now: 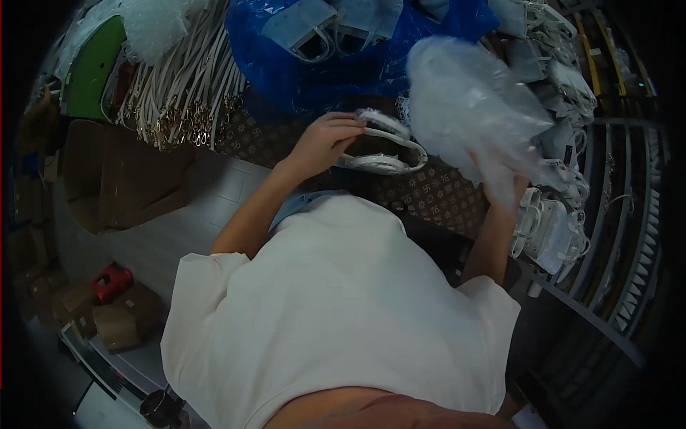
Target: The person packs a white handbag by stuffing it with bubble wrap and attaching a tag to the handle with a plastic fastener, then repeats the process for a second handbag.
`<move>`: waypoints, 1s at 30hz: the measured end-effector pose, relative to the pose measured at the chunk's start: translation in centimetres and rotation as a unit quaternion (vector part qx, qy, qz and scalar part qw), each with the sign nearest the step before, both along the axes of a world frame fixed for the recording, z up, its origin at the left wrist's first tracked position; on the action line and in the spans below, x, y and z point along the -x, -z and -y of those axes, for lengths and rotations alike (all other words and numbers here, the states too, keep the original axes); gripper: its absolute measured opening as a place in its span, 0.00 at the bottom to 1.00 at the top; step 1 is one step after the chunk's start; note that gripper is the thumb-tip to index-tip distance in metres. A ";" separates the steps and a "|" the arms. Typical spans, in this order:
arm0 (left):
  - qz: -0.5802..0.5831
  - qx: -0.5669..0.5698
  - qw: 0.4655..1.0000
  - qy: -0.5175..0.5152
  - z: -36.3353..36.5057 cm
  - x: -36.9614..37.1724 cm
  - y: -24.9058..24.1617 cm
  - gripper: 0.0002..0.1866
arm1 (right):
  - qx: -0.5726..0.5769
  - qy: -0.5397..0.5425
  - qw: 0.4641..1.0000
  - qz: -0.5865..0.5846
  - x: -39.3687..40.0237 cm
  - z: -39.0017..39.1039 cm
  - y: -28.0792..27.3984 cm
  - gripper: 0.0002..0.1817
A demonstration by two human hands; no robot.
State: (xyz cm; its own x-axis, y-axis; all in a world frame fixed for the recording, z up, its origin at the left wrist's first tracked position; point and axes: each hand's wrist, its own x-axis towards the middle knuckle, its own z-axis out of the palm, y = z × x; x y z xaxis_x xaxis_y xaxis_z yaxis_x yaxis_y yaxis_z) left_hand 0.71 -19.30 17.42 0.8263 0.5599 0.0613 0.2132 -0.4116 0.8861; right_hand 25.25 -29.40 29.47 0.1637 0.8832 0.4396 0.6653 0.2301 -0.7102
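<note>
My left hand [330, 141] is closed at the near end of a white handbag [418, 159], seen from above over the patterned brown cloth. Its two curved parts, apparently handles, look wrapped in clear film, and a dark gap shows between them. A crumpled clear plastic bag [464, 100] is gripped by my right hand [502, 179], farther right. It billows upward and partly covers the fingers of that hand. The two hands are apart, and the plastic bag does not cover the handbag.
Behind lies blue plastic sheeting [275, 79] holding white handbags [304, 32]. White straps with gold clasps [189, 93] hang at the left, near a cardboard box [143, 171]. More white bags [557, 236] are stacked at the right, beside a metal rack [607, 214].
</note>
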 end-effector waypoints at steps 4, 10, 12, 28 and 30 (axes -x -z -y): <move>-0.051 -0.207 0.974 -0.082 0.7 -1.7 1.3 0.46 | 0.124 -0.158 0.961 0.193 0.8 -0.2 4.3 0.17; 0.082 0.019 0.996 0.017 0.1 -0.8 2.0 0.55 | 0.270 -0.225 0.828 0.436 7.4 -5.1 9.1 0.09; 0.067 -0.040 0.996 0.053 -0.1 -0.8 2.1 0.54 | 0.276 -0.257 0.796 0.474 7.5 -5.5 12.7 0.07; 0.047 -0.006 0.999 -0.014 -0.8 0.3 0.1 0.29 | 0.139 -0.319 0.882 0.318 6.4 -4.0 16.1 0.17; 0.019 -0.107 0.994 -0.027 -1.0 0.3 -1.6 0.22 | 0.253 -0.337 0.830 0.365 5.8 -4.6 17.0 0.17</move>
